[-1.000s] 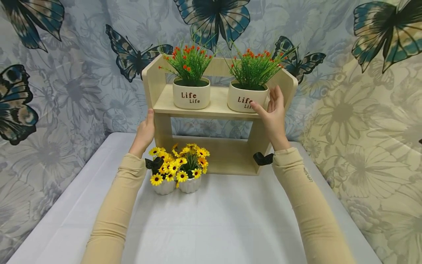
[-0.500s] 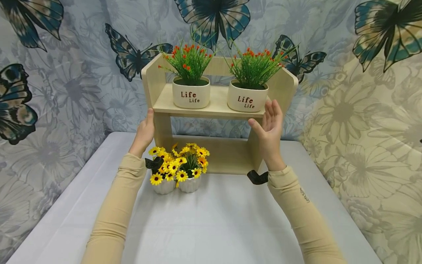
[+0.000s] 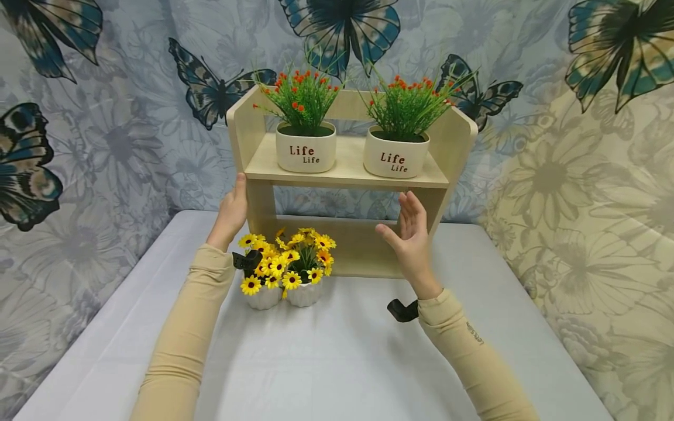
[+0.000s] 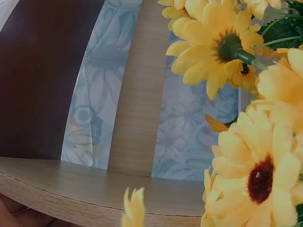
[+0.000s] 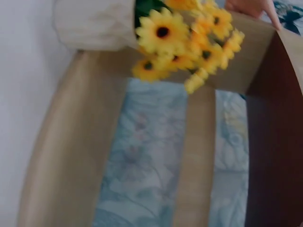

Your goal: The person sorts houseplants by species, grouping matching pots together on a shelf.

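A two-tier wooden shelf (image 3: 347, 182) stands on the table. My left hand (image 3: 231, 209) holds its left side panel, thumb at the front edge just below the upper board and the other fingers mostly hidden on the outer side. My right hand (image 3: 413, 242) is in front of the lower tier's right half, fingers straight, thumb spread, nothing held. On the upper tier sit two white "Life" planters, a left planter (image 3: 305, 155) and a right planter (image 3: 396, 159), with green grass and small red-orange flowers. Yellow daisies (image 5: 163, 32) in a white pot (image 5: 94, 23) show in the right wrist view.
Two small white pots, a left pot (image 3: 264, 298) and a right pot (image 3: 303, 295), stand on the white-covered table (image 3: 337, 362) before the shelf's left half. A butterfly-print backdrop (image 3: 137, 146) surrounds the table. Yellow daisies (image 4: 260, 175) fill the right of the left wrist view.
My right hand has come away from the right "Life" planter, moving down, left and toward me. My left hand and the planters have stayed in place.
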`<action>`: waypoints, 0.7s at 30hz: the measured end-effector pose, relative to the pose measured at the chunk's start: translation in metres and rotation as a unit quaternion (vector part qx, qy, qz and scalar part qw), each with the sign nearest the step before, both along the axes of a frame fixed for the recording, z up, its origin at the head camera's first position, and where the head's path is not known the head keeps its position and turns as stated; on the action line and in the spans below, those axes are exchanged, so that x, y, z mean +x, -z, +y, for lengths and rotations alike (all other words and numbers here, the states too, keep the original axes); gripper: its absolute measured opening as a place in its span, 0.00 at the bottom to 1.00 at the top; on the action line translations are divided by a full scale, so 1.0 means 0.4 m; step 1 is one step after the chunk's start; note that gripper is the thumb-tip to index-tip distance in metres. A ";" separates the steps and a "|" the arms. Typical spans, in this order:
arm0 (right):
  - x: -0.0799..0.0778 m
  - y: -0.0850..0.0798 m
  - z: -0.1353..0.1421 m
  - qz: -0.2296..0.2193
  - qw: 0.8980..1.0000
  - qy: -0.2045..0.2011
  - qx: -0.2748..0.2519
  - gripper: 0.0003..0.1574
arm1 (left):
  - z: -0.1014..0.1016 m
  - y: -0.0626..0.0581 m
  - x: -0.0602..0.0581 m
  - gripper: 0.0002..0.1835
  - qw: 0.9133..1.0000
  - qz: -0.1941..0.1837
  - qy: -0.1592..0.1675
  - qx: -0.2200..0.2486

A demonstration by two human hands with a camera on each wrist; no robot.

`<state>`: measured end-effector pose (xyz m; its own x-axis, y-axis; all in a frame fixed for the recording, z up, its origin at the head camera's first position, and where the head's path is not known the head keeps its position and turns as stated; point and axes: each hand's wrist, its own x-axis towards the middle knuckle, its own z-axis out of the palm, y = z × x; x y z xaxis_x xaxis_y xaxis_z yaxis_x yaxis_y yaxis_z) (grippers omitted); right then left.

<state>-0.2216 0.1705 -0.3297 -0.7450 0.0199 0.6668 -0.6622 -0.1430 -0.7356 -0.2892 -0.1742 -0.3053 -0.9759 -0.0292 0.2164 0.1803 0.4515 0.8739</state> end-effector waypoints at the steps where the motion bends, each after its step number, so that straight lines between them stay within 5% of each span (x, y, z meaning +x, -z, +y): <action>1: 0.003 0.008 -0.003 -0.005 1.000 -0.006 0.005 0.51 | 0.001 0.000 0.000 0.47 1.000 -0.001 0.001 0.001; 10: 0.026 0.077 -0.042 -0.064 0.995 -0.031 0.064 0.51 | 0.003 0.002 -0.003 0.47 1.000 0.001 -0.001 -0.005; 21: 0.076 0.129 -0.104 -0.153 0.977 -0.075 0.128 0.54 | 0.005 0.005 -0.002 0.47 1.000 -0.002 -0.004 0.000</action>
<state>-0.1913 0.1289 -0.3814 -0.8921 -0.2430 0.3810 -0.3909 -0.0080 -0.9204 -0.2901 -0.1722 -0.3072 -0.9765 -0.0361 0.2125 0.1735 0.4531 0.8744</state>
